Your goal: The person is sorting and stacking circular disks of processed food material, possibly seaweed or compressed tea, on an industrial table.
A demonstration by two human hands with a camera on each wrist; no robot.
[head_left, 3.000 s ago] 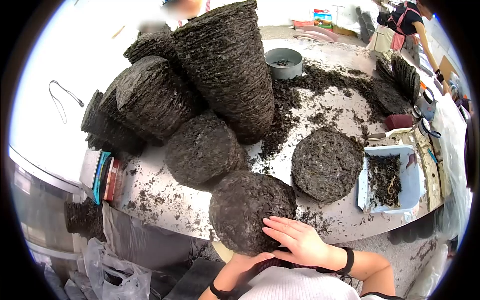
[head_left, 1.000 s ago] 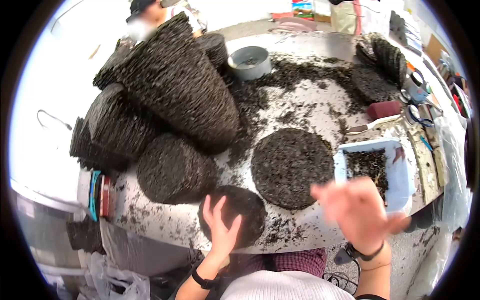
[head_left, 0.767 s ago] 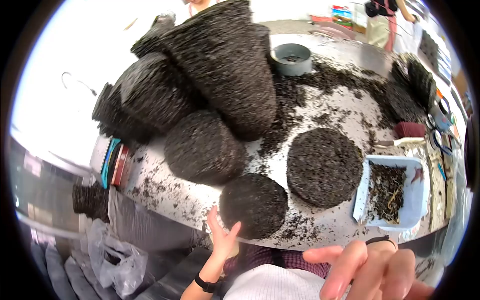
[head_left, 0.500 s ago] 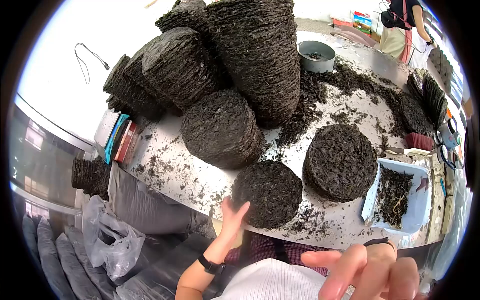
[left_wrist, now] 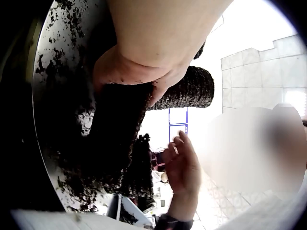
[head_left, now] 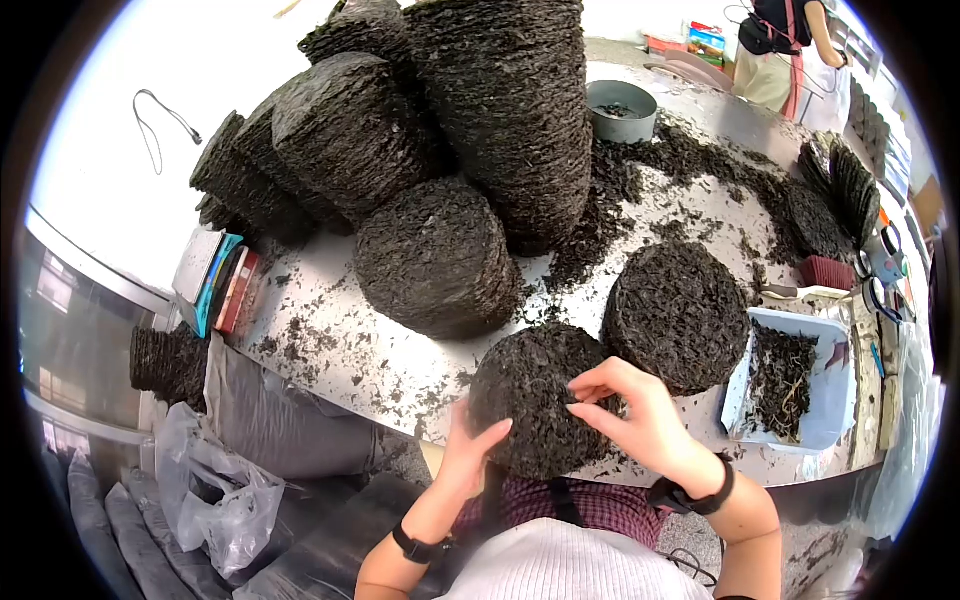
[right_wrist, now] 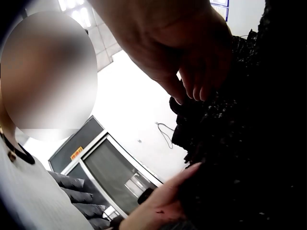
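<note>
In the head view, a thick round stack of dark dried seaweed sheets (head_left: pixel 530 430) sits at the table's near edge. My left hand (head_left: pixel 465 450) holds its left side, thumb on the top face and fingers around the far side, partly hidden. My right hand (head_left: pixel 640 410) is over the right part of the top, its bent index finger and thumb a small gap apart at the surface. The right wrist view shows the right hand's fingertips (right_wrist: pixel 199 91) close to the ragged seaweed surface. Another low round seaweed stack (head_left: pixel 676 318) lies just to the right.
Tall seaweed stacks (head_left: pixel 505 120) lean at the back left, with a shorter one (head_left: pixel 430 255) before them. A blue bin (head_left: pixel 835 400) of scraps, a brush (head_left: pixel 826 273) and a grey round tin (head_left: pixel 622 110) stand on the crumb-strewn table (head_left: pixel 330 375). A person (head_left: pixel 785 50) stands behind.
My right hand lay flat on the stack, then lifted away right and up near the camera; now it is back over the stack's top. My left hand has closed on the stack's left side.
</note>
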